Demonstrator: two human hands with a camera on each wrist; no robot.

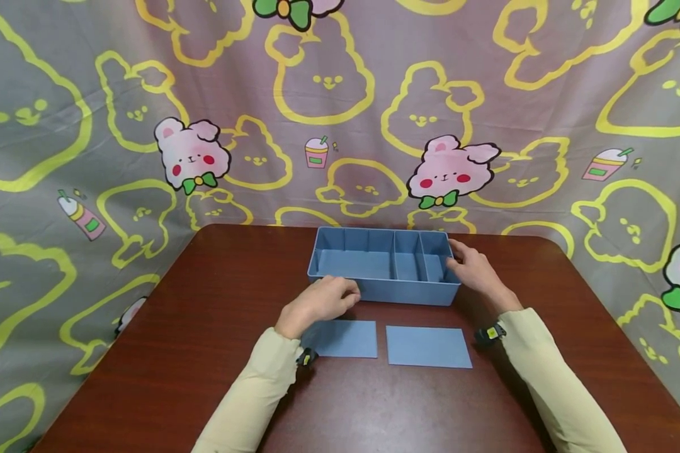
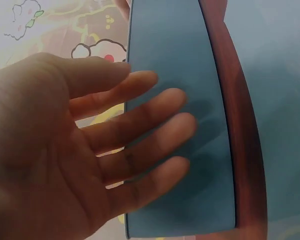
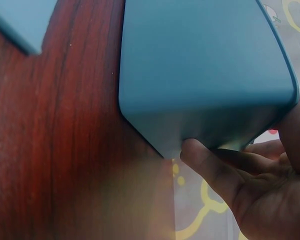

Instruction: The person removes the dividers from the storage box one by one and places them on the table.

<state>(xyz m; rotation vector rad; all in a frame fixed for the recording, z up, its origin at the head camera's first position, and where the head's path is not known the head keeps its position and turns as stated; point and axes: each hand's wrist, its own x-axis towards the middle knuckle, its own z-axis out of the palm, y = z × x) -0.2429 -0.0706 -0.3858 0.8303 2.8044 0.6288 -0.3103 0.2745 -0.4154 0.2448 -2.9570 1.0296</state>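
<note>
A blue divided box stands near the table's far edge, with one wide compartment on the left and two narrower ones on the right. My right hand grips its right end, the thumb over the rim and fingers along the outside of the end wall, as the right wrist view shows. In front of the box, my left hand hovers with loosely bent fingers spread close to the front wall, nothing held. Below it lies a flat blue panel, partly covered by that hand and wrist.
A second flat blue panel lies to the right of the first, a narrow gap between them. All of it rests on a dark reddish-brown table. A patterned cloth hangs behind and around the table.
</note>
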